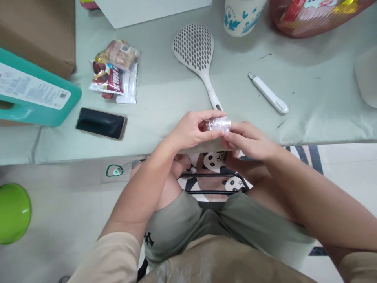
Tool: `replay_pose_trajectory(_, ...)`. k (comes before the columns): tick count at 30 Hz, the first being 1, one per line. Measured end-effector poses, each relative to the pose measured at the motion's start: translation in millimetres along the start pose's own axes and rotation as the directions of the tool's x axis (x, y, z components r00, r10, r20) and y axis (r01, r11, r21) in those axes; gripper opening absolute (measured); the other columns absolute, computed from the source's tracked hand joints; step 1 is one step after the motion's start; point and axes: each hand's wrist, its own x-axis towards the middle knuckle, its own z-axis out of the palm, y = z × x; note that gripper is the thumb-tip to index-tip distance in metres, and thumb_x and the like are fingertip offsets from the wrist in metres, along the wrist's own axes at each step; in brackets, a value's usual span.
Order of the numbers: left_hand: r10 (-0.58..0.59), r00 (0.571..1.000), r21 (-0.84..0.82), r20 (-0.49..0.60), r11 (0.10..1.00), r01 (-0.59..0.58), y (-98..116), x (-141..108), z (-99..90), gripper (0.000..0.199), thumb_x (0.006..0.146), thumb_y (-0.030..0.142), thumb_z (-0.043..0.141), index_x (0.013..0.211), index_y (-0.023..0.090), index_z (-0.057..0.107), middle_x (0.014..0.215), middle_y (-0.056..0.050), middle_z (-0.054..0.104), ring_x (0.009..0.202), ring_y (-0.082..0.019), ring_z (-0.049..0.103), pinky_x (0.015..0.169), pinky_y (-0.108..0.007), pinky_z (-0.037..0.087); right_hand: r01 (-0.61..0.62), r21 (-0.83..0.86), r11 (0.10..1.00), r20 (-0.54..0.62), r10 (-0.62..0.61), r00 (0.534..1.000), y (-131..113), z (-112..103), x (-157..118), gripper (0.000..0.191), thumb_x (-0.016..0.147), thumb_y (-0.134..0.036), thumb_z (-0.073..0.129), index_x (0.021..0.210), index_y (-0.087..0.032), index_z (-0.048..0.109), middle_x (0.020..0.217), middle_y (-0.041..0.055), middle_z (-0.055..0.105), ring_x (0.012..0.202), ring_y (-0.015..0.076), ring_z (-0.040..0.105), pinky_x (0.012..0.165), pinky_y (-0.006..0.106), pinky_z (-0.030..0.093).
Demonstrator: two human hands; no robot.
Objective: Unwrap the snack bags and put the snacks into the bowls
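Observation:
Between my two hands, at the table's front edge, is a small crinkled piece of clear plastic (218,124), shiny and roughly roll-shaped. My left hand (196,127) pinches it from the left, thumb below and forefinger above. On its right end, the fingertips of my right hand (246,137) are closed. Whether anything sits inside the plastic, I cannot tell. Just beyond it lies a white slotted skimmer (193,47), its handle end close to my left fingers. A white utility knife (268,93) rests on the cloth to the right.
Left on the table are a black phone (101,123), snack packets (114,70), a teal jug (38,88) and a brown box (38,35). At the back stand a white box (153,11), a patterned paper cup (242,17) and a red package (312,19). A green stool (14,214) is on the floor.

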Motion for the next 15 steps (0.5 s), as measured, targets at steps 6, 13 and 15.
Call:
replay_pose_trajectory(6, -0.001, 0.995, 0.025, -0.101, 1.0, 0.004, -5.6, 2.6, -0.8, 0.06, 0.08, 0.064, 0.078, 0.122, 0.021, 0.078, 0.092, -0.006, 0.077, 0.071, -0.015, 0.065, 0.06, -0.027, 0.05, 0.012, -0.049, 0.999, -0.189, -0.021, 0.982, -6.7, 1.5, -1.8, 0.059, 0.093, -0.077, 0.054, 0.073, -0.022, 0.061, 0.063, 0.0015, 0.053, 0.064, 0.0166, 0.056, 0.059, 0.03, 0.042)
replay_pose_trajectory(13, -0.009, 0.997, -0.211, -0.074, 0.977, -0.007, -4.7, 10.1, -1.6, 0.061, 0.081, 0.073, 0.073, 0.103, 0.016, 0.079, 0.09, -0.007, 0.077, 0.075, -0.014, 0.068, 0.067, -0.024, 0.054, 0.165, -0.046, 0.985, -0.474, -0.167, 0.865, 10.5, 0.6, 5.3, 0.059, 0.08, -0.068, 0.078, 0.116, -0.023, 0.068, 0.095, 0.0052, 0.072, 0.087, 0.0191, 0.067, 0.074, 0.031, 0.055)
replay_pose_trajectory(15, -0.001, 0.999, -0.238, -0.036, 0.971, -0.008, -3.9, 11.3, 0.9, 0.058, 0.084, 0.072, 0.071, 0.098, 0.016, 0.079, 0.086, -0.006, 0.075, 0.076, -0.013, 0.068, 0.071, -0.024, 0.054, 0.163, -0.048, 0.985, -0.456, -0.167, 0.874, 14.1, 1.2, 7.8, 0.051, 0.081, -0.063, 0.079, 0.11, -0.021, 0.071, 0.09, 0.004, 0.072, 0.083, 0.0176, 0.068, 0.073, 0.03, 0.055)
